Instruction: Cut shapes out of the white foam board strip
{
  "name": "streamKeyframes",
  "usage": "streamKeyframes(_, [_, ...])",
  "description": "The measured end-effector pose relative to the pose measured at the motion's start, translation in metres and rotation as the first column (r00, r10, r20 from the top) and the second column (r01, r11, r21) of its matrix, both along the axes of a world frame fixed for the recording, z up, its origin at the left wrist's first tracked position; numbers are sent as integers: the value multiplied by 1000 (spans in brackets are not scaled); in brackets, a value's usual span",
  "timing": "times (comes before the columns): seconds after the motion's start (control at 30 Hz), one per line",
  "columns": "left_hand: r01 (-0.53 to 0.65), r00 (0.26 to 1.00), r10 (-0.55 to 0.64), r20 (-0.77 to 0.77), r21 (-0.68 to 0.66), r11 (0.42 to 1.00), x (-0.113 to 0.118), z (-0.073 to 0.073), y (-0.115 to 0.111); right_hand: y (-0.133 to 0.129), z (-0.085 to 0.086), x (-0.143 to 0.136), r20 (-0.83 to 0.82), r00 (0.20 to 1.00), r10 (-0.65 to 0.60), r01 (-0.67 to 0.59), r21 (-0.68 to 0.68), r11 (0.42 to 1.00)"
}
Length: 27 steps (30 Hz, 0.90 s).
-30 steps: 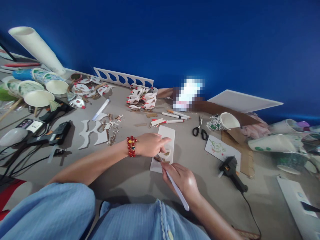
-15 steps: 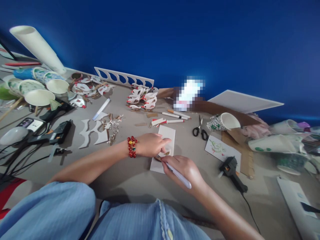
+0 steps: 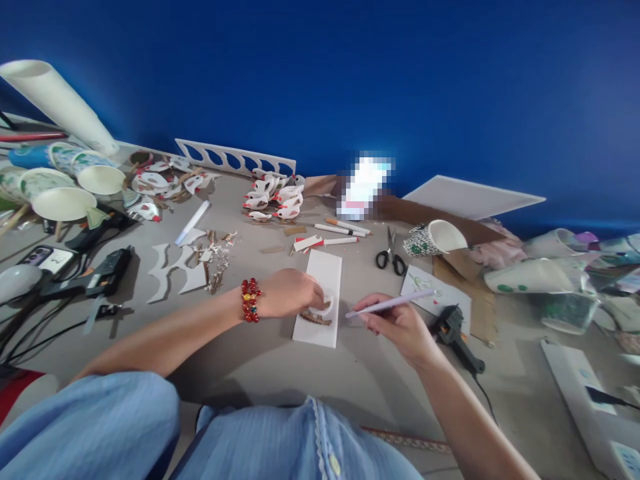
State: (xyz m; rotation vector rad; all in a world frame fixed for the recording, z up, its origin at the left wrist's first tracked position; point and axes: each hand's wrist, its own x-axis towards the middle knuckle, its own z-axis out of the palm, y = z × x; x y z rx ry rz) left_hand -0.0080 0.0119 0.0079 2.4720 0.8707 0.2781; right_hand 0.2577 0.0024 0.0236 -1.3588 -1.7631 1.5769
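Note:
A white foam board strip [image 3: 325,273] lies on the grey table. On its lower half sits a small brown bark-like piece [image 3: 316,319] beside a small white curved piece. My left hand [image 3: 293,293], with red beads at the wrist, has its fingers closed at these small pieces; the fingertips seem to pinch the white one, partly hidden under them. Right of the board and apart from it, my right hand [image 3: 393,320] grips a pale lilac pen-like tool [image 3: 390,304], held slanting between thumb and fingers.
Black scissors [image 3: 391,257], a glue gun [image 3: 457,337] and a patterned cup [image 3: 435,240] are at right. White bird shapes [image 3: 273,197], markers [image 3: 337,233] and foam offcuts [image 3: 183,267] lie behind and left. A power strip [image 3: 590,407] stands far right.
My right hand has moved right, off the board, and the tool has swung round to point the other way. My left hand stays over the board, its fingers now curled at the small pieces.

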Motion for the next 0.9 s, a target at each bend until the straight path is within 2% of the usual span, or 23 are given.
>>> streamKeyframes(0.1, [88, 996, -87, -33, 41, 995, 0, 2, -5, 1, -3, -5, 2, 1000, -3, 3, 45, 999])
streamKeyframes(0.33, [101, 993, -95, -72, 73, 992, 3, 7, -10, -1, -14, -19, 19, 997, 74, -76, 105, 992])
streamKeyframes(0.57, [117, 991, -114, -67, 50, 992, 4, 6, -9, -4, -23, -19, 7, 999, 50, -51, 136, 989])
streamKeyframes(0.63, [106, 994, -105, -42, 16, 994, 4, 6, -9, -5, -22, -19, -3, 999, 40, -39, 124, 992])
streamKeyframes(0.77, [17, 1000, -17, 8, -69, 997, 4, 5, -11, -5, -22, -20, -4, 1000, 11, -11, 88, 996])
streamKeyframes(0.9, [32, 999, -33, -17, -49, 998, 3, 2, -11, -5, -20, -22, -3, 1000, 5, -5, 69, 998])
